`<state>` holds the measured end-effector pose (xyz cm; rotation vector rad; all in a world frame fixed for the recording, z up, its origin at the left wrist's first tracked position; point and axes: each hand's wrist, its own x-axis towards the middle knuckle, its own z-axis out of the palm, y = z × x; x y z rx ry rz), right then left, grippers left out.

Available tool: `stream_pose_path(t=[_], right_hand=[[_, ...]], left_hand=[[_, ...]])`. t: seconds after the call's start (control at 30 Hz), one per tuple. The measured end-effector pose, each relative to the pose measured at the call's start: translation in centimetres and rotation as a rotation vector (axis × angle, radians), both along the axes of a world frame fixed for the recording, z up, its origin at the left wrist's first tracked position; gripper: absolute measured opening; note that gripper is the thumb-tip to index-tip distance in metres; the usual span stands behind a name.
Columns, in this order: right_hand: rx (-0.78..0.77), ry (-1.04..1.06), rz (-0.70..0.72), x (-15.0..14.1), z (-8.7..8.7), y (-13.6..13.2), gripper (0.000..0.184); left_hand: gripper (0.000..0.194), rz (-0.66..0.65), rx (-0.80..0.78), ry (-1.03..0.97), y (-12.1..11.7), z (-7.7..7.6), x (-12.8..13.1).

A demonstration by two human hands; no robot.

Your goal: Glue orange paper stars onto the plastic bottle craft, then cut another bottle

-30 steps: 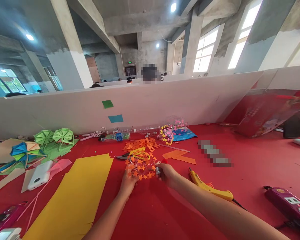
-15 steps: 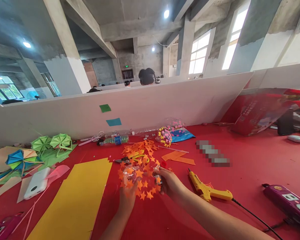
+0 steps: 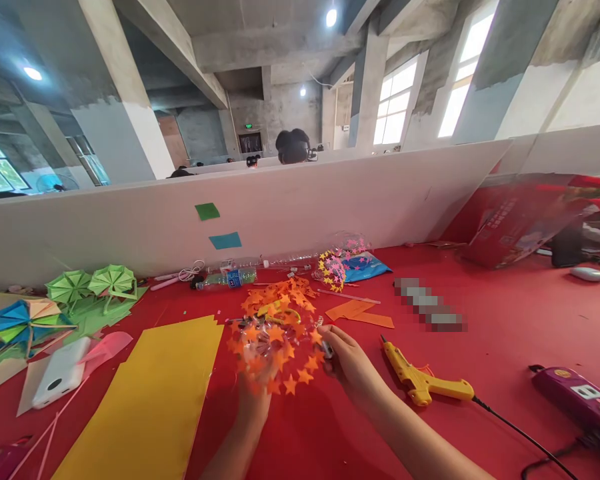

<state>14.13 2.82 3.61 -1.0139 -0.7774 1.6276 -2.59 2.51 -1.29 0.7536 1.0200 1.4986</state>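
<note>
My left hand (image 3: 255,395) is closed around the underside of a clear plastic piece covered in orange paper stars (image 3: 276,335); its fingers are partly hidden by the stars. At the piece's right side, my right hand (image 3: 351,357) pinches a small grey-white box-like thing (image 3: 327,349), mostly covered by the fingers. Behind them lie a heap of loose orange stars (image 3: 290,288) and a yellow-handled tool (image 3: 291,315), its far end hidden. Right of my right hand, a yellow hot glue gun (image 3: 420,383) rests on the red table.
Yellow paper sheets (image 3: 140,400) lie at left, near a white phone-like device (image 3: 61,373) and green paper umbrellas (image 3: 113,280). A plastic bottle (image 3: 233,277) and a star-covered clear piece (image 3: 333,270) sit by the white partition (image 3: 280,207). A purple power strip (image 3: 575,393) is at right.
The star-covered piece has turned slightly in my left hand. My right hand has shifted a little to the right with the small box-like thing. The view has moved slightly.
</note>
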Motion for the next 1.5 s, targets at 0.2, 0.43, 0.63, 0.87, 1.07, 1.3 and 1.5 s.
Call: stream_pose_path(t=[0.2,0.43,0.63,0.87,1.07,1.3,1.5], right_hand=[[0.015,-0.025,0.024,-1.2,-1.5,0.1,0.032],[0.058,-0.106,0.224,-2.3,-2.6,-1.2,0.028],[0.147,-0.207,0.149,-2.4,-3.6,-1.5,0.016],[0.158,-0.171,0.092,-2.6,-3.8,-1.2,0.018],[0.124,-0.059,-0.029,-3.0,-3.6,-1.5,0.026],[0.068,0.043,-0.028,-3.2,-3.7,-1.9,0.032],[0.087,0.027,-0.100,-3.3,-4.8,-1.2,0.030]], left_hand=[[0.049,0.043,0.005,-0.211,0.0,0.7,0.2],[0.012,-0.070,-0.161,-0.425,0.5,1.5,-0.1],[0.027,-0.141,-0.244,-0.538,0.7,1.5,-0.5],[0.033,-0.190,-0.262,-0.549,0.4,1.2,-0.2],[0.021,-0.189,-0.236,-0.492,-0.2,0.9,0.8],[0.028,-0.236,-0.212,-0.425,-0.2,0.1,1.0],[0.024,-0.226,-0.190,-0.415,-0.5,0.0,1.5]])
